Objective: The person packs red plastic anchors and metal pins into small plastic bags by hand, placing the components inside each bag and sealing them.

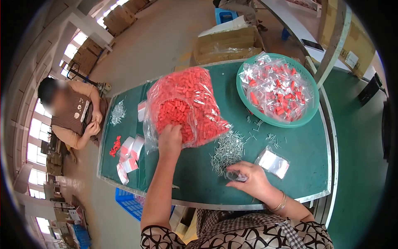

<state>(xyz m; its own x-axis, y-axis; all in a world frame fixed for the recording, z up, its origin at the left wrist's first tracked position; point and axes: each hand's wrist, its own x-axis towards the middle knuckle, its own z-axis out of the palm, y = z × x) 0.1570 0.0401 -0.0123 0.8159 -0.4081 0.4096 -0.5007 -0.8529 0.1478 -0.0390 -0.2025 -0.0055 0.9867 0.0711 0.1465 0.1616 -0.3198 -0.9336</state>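
Observation:
A large clear bag of red plastic pieces (199,95) lies open on the green table (195,182). My left hand (171,139) reaches into its opening, fingertips among the red pieces and hidden by them. Right of the bag is a pile of silver screws or nails (227,150). At the pile's lower edge my right hand (251,178) is closed around a small clear plastic bag (237,176). A stack of flat clear bags (272,162) lies just right of this hand.
A green basket (311,108) of filled small bags stands at the back right. Across the left end sits a person (76,108), near loose red pieces (115,146), small bags (130,154) and another screw pile (118,113). A cardboard box (226,43) is behind the table.

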